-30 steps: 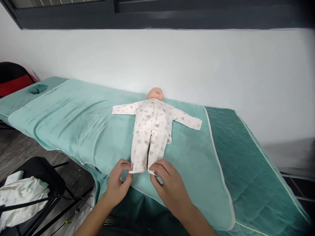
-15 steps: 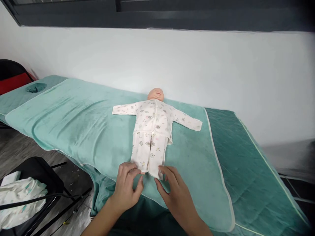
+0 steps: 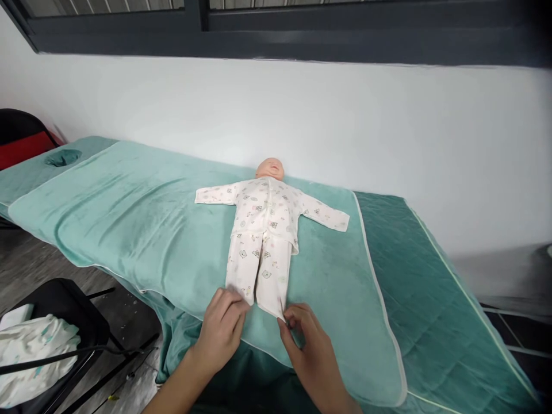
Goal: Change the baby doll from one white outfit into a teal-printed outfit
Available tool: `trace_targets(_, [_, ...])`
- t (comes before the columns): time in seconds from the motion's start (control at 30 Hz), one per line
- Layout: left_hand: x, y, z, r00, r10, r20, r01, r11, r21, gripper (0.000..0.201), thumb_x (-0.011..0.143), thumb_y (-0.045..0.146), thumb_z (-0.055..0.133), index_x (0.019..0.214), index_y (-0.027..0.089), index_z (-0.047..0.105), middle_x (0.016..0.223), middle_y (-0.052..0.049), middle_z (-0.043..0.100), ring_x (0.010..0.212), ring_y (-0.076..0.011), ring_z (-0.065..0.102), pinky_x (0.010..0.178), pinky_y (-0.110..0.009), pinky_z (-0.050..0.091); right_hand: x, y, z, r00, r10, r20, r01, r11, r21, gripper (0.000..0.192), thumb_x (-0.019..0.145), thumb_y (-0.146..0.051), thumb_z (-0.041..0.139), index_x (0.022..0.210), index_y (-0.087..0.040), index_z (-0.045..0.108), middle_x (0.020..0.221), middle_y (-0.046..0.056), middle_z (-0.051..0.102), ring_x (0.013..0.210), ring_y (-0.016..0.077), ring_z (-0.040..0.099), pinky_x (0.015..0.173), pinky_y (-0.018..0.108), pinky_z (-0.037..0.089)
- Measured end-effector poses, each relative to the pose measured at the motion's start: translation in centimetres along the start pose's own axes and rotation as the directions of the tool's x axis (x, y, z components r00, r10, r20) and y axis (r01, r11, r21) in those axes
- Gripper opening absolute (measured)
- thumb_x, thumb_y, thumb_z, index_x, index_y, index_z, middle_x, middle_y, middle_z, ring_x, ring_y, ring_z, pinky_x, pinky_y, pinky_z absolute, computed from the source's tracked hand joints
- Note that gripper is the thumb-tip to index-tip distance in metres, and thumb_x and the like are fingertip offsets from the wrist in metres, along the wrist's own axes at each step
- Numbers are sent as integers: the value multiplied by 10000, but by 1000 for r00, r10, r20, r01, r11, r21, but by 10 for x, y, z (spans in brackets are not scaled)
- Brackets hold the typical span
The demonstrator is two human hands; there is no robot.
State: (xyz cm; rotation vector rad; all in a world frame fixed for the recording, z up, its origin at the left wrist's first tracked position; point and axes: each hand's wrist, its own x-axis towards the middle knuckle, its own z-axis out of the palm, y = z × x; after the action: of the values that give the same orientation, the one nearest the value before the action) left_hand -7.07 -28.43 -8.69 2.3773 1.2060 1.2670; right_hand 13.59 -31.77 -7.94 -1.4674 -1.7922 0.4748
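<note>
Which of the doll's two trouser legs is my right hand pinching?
The trouser leg on the picture's right: your right hand pinches its outer bottom corner. The other leg has your left hand at its lower end.

- Window [image 3: 276, 45]: dark frame, runs along top edge of view.
- Wall [image 3: 388, 126]: white, plain, right behind bed.
- Bed [image 3: 457, 322]: dark green quilted cover at right end, round hole [image 3: 63, 157] at far left.
- Blanket [image 3: 129, 213]: light green, pale edging, spread over bed, creased on left half.
- Rear chair [image 3: 23, 150]: black and red, partly cropped.
- Front-left chair [image 3: 64, 296]: black, carries crumpled white patterned cloth [image 3: 38, 348] and white box-like item [image 3: 17, 316].
- Floor [image 3: 26, 259]: grey, wood-look.
</note>
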Motion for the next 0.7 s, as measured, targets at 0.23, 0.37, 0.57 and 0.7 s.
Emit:
trace_targets(0.23, [-12,-2,0,998,-65,-24,62,993,-103,247,894,77,534,1057,253,592,898,-58,646,809,-204,612,694,-366,517,2,11,-9,997,-9,81,6,999,37,81,956,-270,573,1032,-244,563,914,29,587,713,154,596,633,273,530])
trace_targets(0.37, [-4,-14,-5,967,-228,-116,213,968,-132,175,914,118,534,997,264,584,857,-34,622,810,-192,603,686,-342,512,14,20,-22,998,-48,37,45,997,61,135,950,-287,599,1077,-250,571,986,45,605,766,161,607,668,290,543])
trace_targets(0.57, [44,-34,-1,950,-268,-159,264,963,-43,148,934,198,555,1065,241,609,992,-56,622,921,-197,595,782,-356,516,51,27,-21,986,-105,-131,97,993,-66,211,952,-275,589,1157,-241,558,1145,98,599,990,224,608,767,368,560])
trace_targets(0.7, [87,-36,8,981,-157,-113,166,983,79,251,935,189,548,1178,235,592,1134,-95,594,1071,-239,554,917,-422,491,89,24,-15,958,-185,-222,149,974,-168,274,954,-239,554,1228,-231,553,1216,123,576,1172,274,543,941,465,521])
